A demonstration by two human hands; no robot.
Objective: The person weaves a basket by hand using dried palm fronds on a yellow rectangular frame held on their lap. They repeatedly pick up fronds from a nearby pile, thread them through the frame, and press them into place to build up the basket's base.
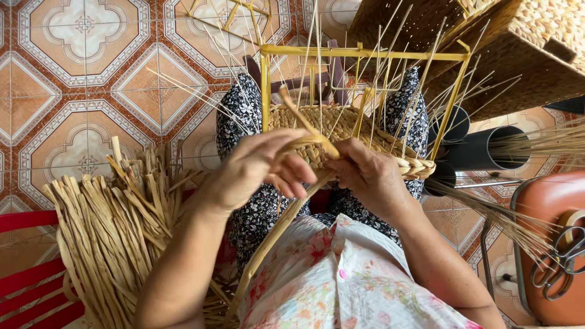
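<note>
Patterned floor tiles (pixel 79 79) in orange and cream fill the far left, so this is someone sitting low, weaving on their lap. Near left there's a red chair (pixel 27 277), and leaning over it is a big bundle of flat dried straw strips (pixel 116 225), parked right at the elbow, which looks handy for grabbing the next piece. Moving right, the left hand (pixel 256 167) is curled, thumb and fingers pinching a strand of twisted straw (pixel 308 143) that runs up over the basket rim and also trails down toward the lap. The half-woven basket (pixel 341 131) sits on the knees between both hands, built around a yellow wire frame (pixel 359 55) with thin upright reeds (pixel 317 73) sticking out far side; the frame seems to keep the shape square while the sides go up. The right hand (pixel 368 173) is closed down on the near rim, fingers tucked under, so I can't tell exactly what it grips, probably steadying the braid. Far right there's a finished woven basket (pixel 524 49), some black tubes (pixel 481 149) holding more reeds, and near right a brown stool (pixel 557 244) with scissors (pixel 563 259) lying on it within reach.
</note>
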